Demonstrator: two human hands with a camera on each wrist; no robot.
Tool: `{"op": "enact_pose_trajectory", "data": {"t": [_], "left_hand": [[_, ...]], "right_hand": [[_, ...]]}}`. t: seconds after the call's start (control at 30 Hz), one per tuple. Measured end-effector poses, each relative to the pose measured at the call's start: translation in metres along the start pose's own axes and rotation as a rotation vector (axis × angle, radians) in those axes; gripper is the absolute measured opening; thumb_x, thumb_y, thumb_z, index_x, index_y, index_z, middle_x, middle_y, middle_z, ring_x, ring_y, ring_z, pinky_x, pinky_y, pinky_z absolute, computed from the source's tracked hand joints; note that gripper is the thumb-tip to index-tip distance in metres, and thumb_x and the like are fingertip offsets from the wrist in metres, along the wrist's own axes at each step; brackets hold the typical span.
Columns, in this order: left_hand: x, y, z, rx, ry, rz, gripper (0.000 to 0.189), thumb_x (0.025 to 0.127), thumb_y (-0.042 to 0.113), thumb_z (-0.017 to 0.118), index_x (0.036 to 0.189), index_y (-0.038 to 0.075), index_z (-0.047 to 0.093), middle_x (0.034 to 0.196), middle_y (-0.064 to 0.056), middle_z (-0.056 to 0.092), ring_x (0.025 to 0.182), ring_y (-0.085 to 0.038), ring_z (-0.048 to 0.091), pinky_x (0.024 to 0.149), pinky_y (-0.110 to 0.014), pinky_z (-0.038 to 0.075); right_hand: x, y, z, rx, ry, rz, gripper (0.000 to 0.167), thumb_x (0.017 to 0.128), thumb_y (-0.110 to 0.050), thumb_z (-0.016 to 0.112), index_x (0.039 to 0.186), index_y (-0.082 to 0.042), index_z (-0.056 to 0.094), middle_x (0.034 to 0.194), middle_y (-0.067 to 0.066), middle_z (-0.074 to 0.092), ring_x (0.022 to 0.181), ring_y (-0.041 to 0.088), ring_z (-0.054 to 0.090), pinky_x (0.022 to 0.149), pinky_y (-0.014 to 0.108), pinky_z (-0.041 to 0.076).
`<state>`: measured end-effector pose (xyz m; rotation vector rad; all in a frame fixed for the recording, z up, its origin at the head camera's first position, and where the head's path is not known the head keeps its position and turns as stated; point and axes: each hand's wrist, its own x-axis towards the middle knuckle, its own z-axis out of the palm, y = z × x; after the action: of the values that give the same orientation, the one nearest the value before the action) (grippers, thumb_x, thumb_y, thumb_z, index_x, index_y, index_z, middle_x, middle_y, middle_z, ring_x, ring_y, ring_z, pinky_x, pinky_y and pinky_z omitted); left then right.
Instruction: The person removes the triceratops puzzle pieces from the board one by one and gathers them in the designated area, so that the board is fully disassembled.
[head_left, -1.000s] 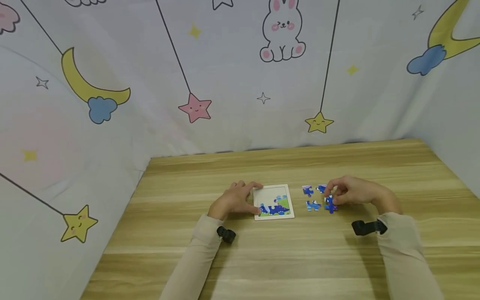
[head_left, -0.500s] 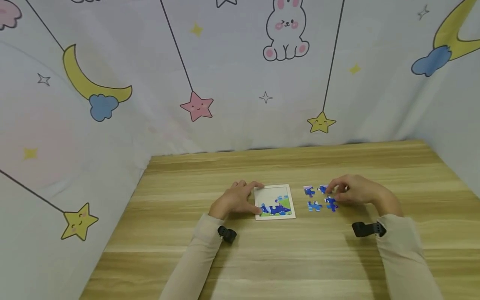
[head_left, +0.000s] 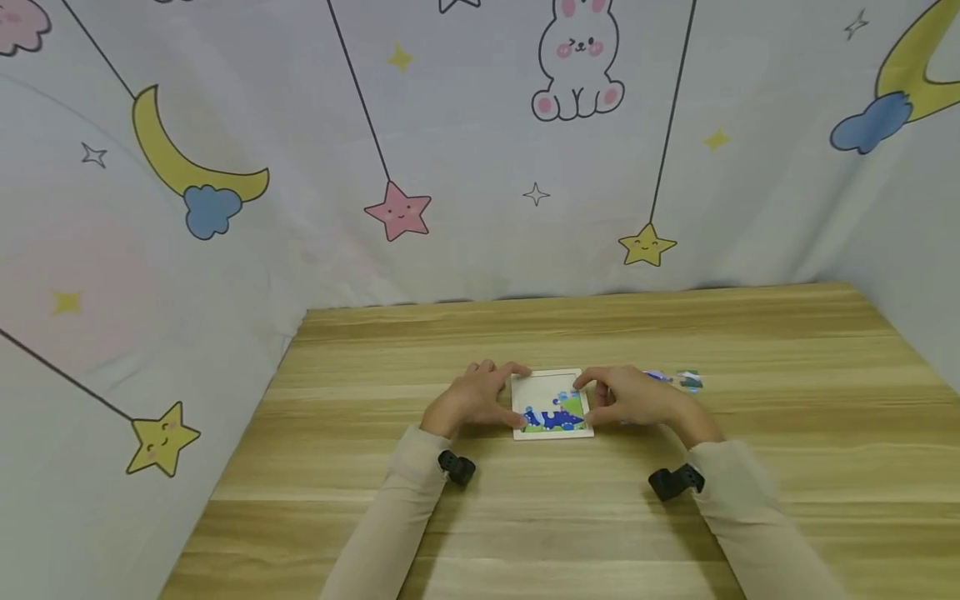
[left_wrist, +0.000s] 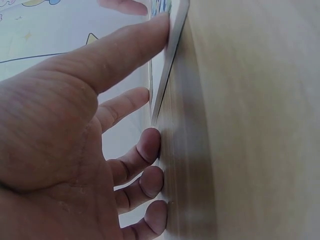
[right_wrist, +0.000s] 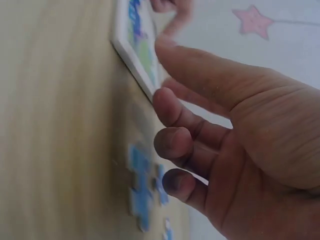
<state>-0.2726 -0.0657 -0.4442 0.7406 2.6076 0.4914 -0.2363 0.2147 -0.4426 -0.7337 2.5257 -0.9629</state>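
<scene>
In the head view my left hand [head_left: 474, 396] rests at the left side of a square white puzzle tray [head_left: 534, 435]. Its thumb lies on the lower left rim, with the index finger at the upper left corner. Blue and green jigsaw pieces [head_left: 553, 419] fill the bottom and part of the right side inside. At the opposite edge, my right hand [head_left: 637, 395] spreads thumb and index finger along the right rim. No piece shows between those fingers in the right wrist view, where the other fingertips [right_wrist: 172, 142] are bent. Loose jigsaw pieces [head_left: 690, 380] lie right of the tray, partly hidden by the right hand.
The wood-grain table [head_left: 570, 517] extends around the tray. Behind it hangs a pale cloth [head_left: 465, 150] printed with moons, stars and a rabbit. Loose blue pieces [right_wrist: 140, 185] lie flat below the right hand in the right wrist view.
My right hand has moved left from the loose pieces to the tray's right edge, uncovering a piece at the far right. My left hand has stayed on the tray.
</scene>
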Motion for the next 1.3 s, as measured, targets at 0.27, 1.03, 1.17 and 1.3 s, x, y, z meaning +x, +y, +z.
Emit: {"op": "enact_pose_trajectory", "data": {"t": [0.27, 1.03, 1.17, 1.3], "left_hand": [[0.002, 0.0, 0.001, 0.006, -0.004, -0.008, 0.077, 0.083, 0.045, 0.081, 0.149, 0.033, 0.043, 0.116, -0.007, 0.05, 0.105, -0.025, 0.045, 0.086, -0.044, 0.044], [0.001, -0.001, 0.002, 0.031, 0.004, -0.008, 0.079, 0.081, 0.046, 0.082, 0.148, 0.032, 0.044, 0.115, -0.007, 0.052, 0.103, -0.024, 0.045, 0.086, -0.043, 0.044], [0.002, 0.0, 0.002, 0.031, -0.002, -0.009, 0.079, 0.081, 0.046, 0.082, 0.148, 0.032, 0.044, 0.116, -0.008, 0.052, 0.104, -0.025, 0.045, 0.087, -0.044, 0.044], [0.002, 0.0, 0.001, 0.032, -0.001, -0.008, 0.078, 0.082, 0.046, 0.082, 0.149, 0.033, 0.043, 0.116, -0.008, 0.052, 0.105, -0.025, 0.045, 0.087, -0.044, 0.044]], "right_hand": [[0.011, -0.005, 0.018, -0.014, 0.018, 0.068, 0.044, 0.091, -0.017, 0.076, 0.123, 0.001, 0.051, 0.073, 0.0, 0.051, 0.061, 0.011, 0.045, 0.058, 0.026, 0.037], [0.008, -0.003, 0.008, 0.05, 0.169, -0.006, 0.01, 0.095, -0.01, 0.07, 0.089, -0.015, 0.062, 0.079, -0.002, 0.057, 0.061, 0.014, 0.051, 0.052, 0.027, 0.042], [0.0, 0.003, -0.002, 0.045, 0.178, -0.003, 0.008, 0.095, -0.012, 0.07, 0.091, -0.015, 0.064, 0.082, -0.003, 0.06, 0.068, 0.016, 0.054, 0.058, 0.027, 0.045], [-0.016, 0.016, -0.022, 0.059, 0.191, 0.01, 0.004, 0.096, -0.013, 0.069, 0.094, -0.01, 0.066, 0.087, -0.001, 0.064, 0.076, 0.017, 0.058, 0.064, 0.028, 0.048]]}}
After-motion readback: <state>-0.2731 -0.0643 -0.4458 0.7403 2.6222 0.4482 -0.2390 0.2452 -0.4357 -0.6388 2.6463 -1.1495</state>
